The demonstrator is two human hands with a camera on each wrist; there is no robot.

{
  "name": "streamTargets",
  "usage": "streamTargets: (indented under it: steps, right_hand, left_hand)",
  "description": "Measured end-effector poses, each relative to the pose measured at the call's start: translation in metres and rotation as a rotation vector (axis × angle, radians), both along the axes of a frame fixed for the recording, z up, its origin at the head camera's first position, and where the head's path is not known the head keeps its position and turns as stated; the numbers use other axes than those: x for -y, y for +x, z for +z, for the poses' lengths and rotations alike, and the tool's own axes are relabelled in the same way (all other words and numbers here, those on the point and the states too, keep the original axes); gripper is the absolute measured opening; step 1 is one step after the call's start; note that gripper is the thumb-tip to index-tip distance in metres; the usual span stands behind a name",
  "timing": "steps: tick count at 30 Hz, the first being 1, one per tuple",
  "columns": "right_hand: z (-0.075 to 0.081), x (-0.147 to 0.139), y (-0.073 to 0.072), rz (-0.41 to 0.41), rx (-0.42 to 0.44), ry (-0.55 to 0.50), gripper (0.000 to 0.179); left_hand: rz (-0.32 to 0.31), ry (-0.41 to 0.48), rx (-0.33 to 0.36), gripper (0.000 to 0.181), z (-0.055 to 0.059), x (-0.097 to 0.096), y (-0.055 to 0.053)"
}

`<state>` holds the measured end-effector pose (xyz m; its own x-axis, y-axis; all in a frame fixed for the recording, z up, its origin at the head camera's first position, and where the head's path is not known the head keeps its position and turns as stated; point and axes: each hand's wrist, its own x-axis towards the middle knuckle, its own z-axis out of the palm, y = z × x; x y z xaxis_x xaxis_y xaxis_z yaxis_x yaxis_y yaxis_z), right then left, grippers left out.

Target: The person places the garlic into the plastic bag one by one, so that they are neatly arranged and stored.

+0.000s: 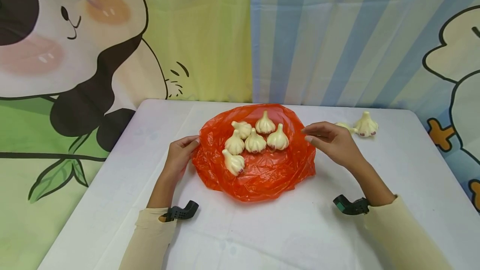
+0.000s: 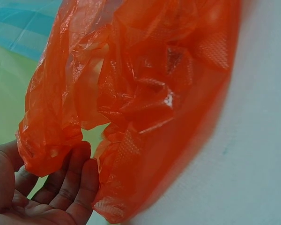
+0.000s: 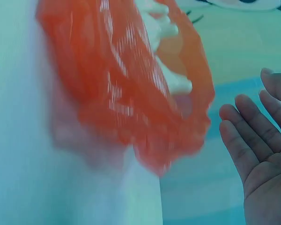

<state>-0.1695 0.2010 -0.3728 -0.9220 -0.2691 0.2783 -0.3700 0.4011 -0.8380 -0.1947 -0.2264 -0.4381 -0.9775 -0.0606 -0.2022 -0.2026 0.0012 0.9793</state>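
Note:
A red plastic bag [image 1: 262, 178] lies spread on the table with its mouth facing up. Several white garlic bulbs [image 1: 256, 141] sit inside it. At the bag's left edge, my left hand [image 1: 179, 155] pinches the crumpled rim between thumb and fingers; the left wrist view shows the bag's rim [image 2: 47, 154] held there. By the right edge is my right hand [image 1: 335, 143], its fingers extended. In the right wrist view the right hand [image 3: 262, 145] is apart from the bag, holding nothing.
Toward the back right of the white table [image 1: 281, 232] stands another garlic bulb [image 1: 366, 125]. Beside it is a pale piece [image 1: 346, 127], partly hidden by my right hand. A printed curtain [image 1: 210, 32] hangs behind the table.

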Motion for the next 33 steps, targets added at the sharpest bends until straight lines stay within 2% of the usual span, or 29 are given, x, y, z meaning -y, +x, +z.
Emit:
streamTargets:
  steps: [8, 14, 18, 23, 33]
  right_hand:
    - [-0.005, -0.040, 0.002, -0.171, -0.065, 0.002, 0.024]
    - [-0.009, -0.066, 0.007, -0.339, -0.112, 0.062, 0.027]
    - [-0.013, -0.078, 0.007, -0.424, -0.145, 0.034, 0.028]
    - [-0.023, -0.086, 0.003, -0.478, -0.153, -0.054, 0.029]
    - [-0.041, -0.096, -0.004, -0.532, -0.081, -0.117, 0.030]
  left_hand:
    - [-0.001, -0.001, -0.001, 0.034, 0.000, 0.000, 0.000]
    - [-0.005, 0.004, -0.008, 0.032, -0.001, 0.000, 0.000]
    - [-0.005, 0.005, -0.008, 0.033, -0.002, 0.001, -0.001]
    - [-0.002, 0.000, -0.005, 0.034, -0.003, 0.001, -0.001]
    - [0.000, -0.014, 0.011, 0.033, -0.002, -0.001, -0.001]
